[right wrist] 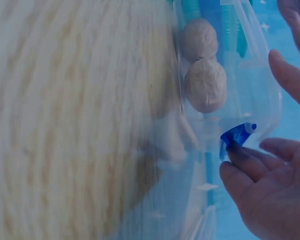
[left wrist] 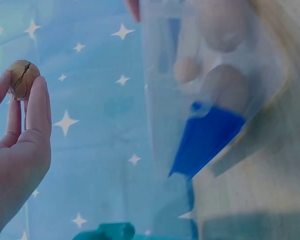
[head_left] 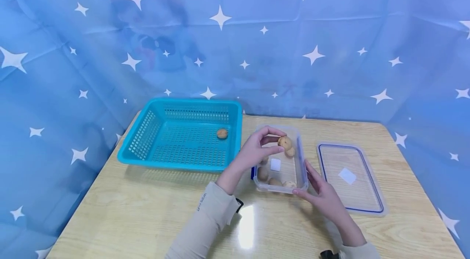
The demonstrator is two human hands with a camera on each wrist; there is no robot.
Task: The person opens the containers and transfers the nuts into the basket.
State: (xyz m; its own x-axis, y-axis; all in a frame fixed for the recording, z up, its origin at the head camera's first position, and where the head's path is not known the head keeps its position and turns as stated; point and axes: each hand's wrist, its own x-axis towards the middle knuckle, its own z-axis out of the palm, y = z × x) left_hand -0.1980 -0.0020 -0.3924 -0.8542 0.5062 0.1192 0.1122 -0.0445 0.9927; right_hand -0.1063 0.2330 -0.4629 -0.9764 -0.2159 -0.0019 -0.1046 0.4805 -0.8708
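Note:
My left hand (head_left: 255, 149) pinches a round brown walnut (head_left: 284, 142) between thumb and fingertips, above a clear plastic food container (head_left: 302, 161). A dark seam runs down this walnut (left wrist: 24, 80) in the left wrist view. Several walnuts (head_left: 262, 173) lie inside the container, most along its near and left sides. My right hand (head_left: 323, 195) holds the container's near right corner, thumb at the front and fingers along the right side. In the right wrist view its fingers touch a blue latch (right wrist: 237, 135) on the container wall.
To the left stands a turquoise slotted basket (head_left: 180, 165) with one walnut (head_left: 222, 133) in it. Right of the container, a clear lid (head_left: 335, 161) with a blue seal lies flat on the wooden table (head_left: 147, 210). A blue star-patterned curtain (head_left: 257, 67) hangs behind the table.

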